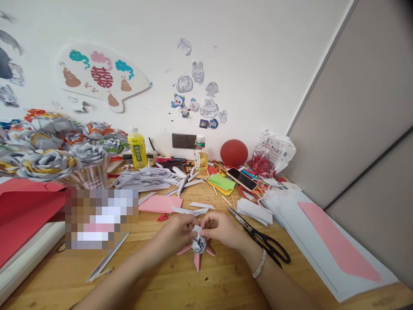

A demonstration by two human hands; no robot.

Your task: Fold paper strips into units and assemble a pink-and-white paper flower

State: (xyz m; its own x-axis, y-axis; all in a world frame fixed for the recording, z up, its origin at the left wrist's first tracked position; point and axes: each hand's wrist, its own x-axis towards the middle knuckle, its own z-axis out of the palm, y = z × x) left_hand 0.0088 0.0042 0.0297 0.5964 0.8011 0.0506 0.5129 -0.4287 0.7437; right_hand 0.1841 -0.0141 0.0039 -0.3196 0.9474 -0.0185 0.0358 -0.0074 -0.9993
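Between my hands is a small folded paper flower (199, 244), grey-white in the middle with pink pointed petals spreading out below it over the wooden table (155, 284). My left hand (181, 230) pinches its upper left side with thumb and forefinger. From the right, my right hand (219, 230) grips the upper edge of the same flower, fingers curled. Just beyond the hands lie folded white paper strips (193, 210) and a pink paper sheet (161, 203). Black-handled scissors (261, 239) rest beside my right wrist, blades pointing away from me.
Finished paper flowers (48, 161) crowd the left. A heap of white strips (145, 177), a yellow drink bottle (137, 148), a second bottle (200, 155), green paper squares (222, 182), a phone (241, 178) and a red balloon (234, 153) line the back. White cards (254, 211) lie right.
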